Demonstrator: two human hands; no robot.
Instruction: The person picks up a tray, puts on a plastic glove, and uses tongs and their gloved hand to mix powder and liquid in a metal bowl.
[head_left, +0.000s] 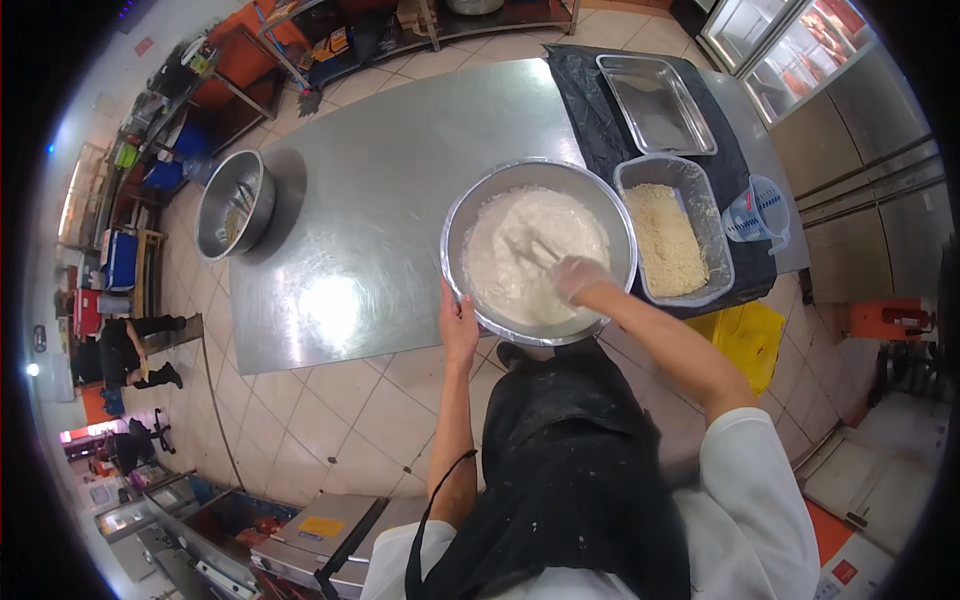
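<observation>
- Head view: a large steel mixing bowl (541,250) is seen at the near edge of a stainless steel table (380,220), filled with a pale, thick batter (520,250).
- The left hand (459,325) is pressed against the bowl's near-left rim, fingers curled along the outer wall and thumb at the edge, so the bowl is gripped and steadied.
- The right hand (578,276), covered by a thin clear glove, is held over the near-right part of the batter, closed around the handle of a whisk (530,250) whose wires are sunk into the mix.
- Just right of the bowl, a clear rectangular tub (672,232) is filled with coarse golden breadcrumbs (665,240); it is set on a black sheet (600,120) spread over the table's right end.
- Beyond the tub, at the far right of the table, an empty metal tray (655,103) is laid on the same sheet.
- A clear measuring jug (757,212) with blue markings is stood at the table's right edge, beside the tub.
- A second steel bowl (234,205) is placed at the table's far-left corner, well apart from the hands, with something metal inside that cannot be made out.
- A black apron (570,470) dusted with flour is worn over white sleeves, and a tiled floor (310,410) is shown below the table.
</observation>
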